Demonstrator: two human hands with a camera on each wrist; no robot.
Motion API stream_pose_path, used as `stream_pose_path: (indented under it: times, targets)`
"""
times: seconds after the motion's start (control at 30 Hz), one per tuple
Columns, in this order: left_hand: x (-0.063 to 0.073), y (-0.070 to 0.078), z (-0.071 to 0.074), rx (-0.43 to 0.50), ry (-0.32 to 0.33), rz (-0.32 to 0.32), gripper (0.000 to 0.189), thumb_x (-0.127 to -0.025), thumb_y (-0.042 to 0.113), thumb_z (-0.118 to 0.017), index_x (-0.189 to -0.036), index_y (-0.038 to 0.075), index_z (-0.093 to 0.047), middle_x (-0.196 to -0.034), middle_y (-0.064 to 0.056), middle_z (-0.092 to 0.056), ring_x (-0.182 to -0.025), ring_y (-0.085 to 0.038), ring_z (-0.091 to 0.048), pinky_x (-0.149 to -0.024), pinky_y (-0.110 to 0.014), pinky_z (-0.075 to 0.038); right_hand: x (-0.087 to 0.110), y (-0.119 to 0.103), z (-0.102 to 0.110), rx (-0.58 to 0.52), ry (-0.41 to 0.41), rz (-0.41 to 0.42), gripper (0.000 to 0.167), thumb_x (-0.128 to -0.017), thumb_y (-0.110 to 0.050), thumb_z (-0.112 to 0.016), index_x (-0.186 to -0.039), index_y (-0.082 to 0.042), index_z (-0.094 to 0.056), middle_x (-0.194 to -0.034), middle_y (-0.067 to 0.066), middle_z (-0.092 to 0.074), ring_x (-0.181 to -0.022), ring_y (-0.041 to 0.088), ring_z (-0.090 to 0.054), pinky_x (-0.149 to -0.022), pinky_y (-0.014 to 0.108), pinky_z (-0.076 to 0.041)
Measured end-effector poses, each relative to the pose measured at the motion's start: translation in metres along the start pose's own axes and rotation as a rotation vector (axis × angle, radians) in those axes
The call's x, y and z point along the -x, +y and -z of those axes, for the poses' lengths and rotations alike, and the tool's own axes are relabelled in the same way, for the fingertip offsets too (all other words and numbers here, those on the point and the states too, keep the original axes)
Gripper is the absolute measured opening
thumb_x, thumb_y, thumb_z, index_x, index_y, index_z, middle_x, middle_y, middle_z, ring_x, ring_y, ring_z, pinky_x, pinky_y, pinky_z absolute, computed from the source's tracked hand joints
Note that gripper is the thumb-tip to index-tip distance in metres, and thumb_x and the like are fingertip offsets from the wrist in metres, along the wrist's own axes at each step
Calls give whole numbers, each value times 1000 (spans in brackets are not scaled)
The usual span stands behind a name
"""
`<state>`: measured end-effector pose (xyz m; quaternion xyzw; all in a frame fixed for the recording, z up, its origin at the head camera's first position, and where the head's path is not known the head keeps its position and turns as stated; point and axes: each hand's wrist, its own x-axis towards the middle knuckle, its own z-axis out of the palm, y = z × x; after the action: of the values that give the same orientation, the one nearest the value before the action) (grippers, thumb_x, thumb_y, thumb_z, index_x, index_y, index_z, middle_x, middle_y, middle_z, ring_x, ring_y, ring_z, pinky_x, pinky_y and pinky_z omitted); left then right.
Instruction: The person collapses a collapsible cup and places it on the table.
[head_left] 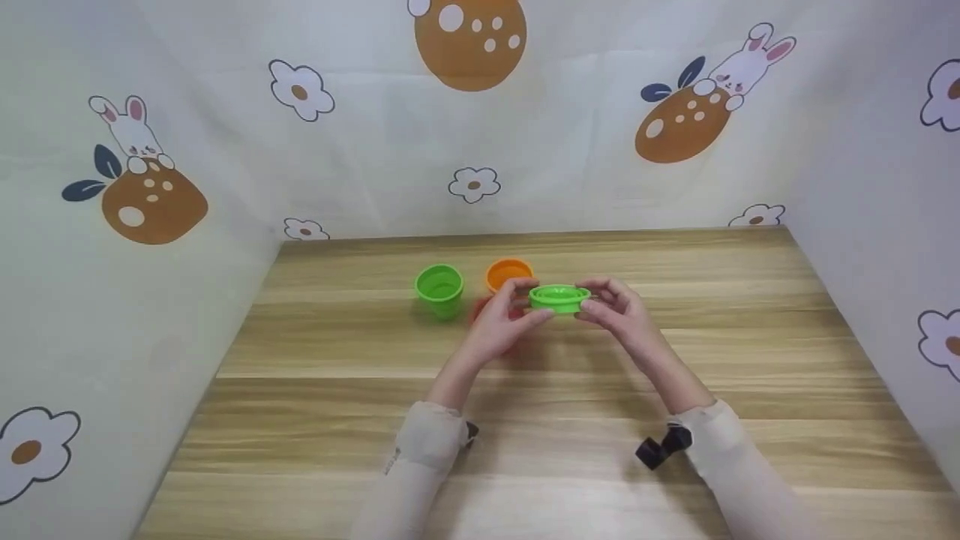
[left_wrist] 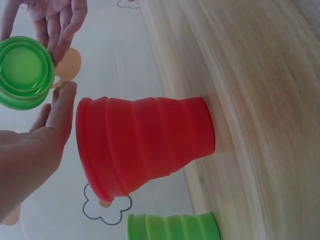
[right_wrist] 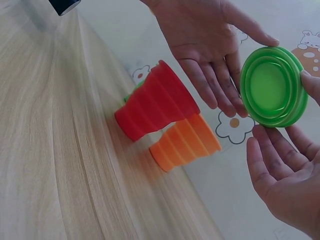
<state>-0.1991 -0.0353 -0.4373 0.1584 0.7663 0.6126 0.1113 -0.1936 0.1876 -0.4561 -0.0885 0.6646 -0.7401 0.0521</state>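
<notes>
Above the table, a green collapsible cup (head_left: 560,300), flattened into a disc of nested rings, is held between both hands. My left hand (head_left: 499,322) pinches its left edge with thumb and fingertips. On the opposite edge, my right hand (head_left: 624,309) grips it between thumb and fingers. Its ringed underside (right_wrist: 270,86) faces the right wrist camera. A red expanded cup (left_wrist: 145,142) stands just below the left hand, which largely covers it in the head view. Behind are an orange expanded cup (head_left: 510,273), partly covered by the left fingers, and a second green cup (head_left: 439,289), standing expanded.
The wood-grain table (head_left: 322,420) meets a pale curtain (head_left: 375,150) printed with rabbits and flowers at its back and sides. A black wrist camera (head_left: 664,445) sticks out from the right sleeve, and another (head_left: 471,433) shows at the left cuff.
</notes>
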Motion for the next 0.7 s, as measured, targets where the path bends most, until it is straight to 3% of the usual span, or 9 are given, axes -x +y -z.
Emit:
stream_pose_path:
  times: [0.33,0.7]
  targets:
    - [1,0,0,34,-2,-51,58,-92,17,-71,-140,0,-43,-136,-20,-59,-121,-31,-60,-103,-34,-53,2,0,2,-9,-18,27,44,-93,2,-60,-134,11,-46,-118,-4,-66,-109,9,-66,-91,25,-57]
    - [0,-3,-1,115,-8,-119,61,-88,5,-74,-139,-3,-42,-141,-21,-53,-128,-32,-56,-109,-47,-48,4,-1,5,1,-52,57,52,-92,2,-61,-141,8,-43,-132,0,-63,-119,7,-61,-97,22,-53]
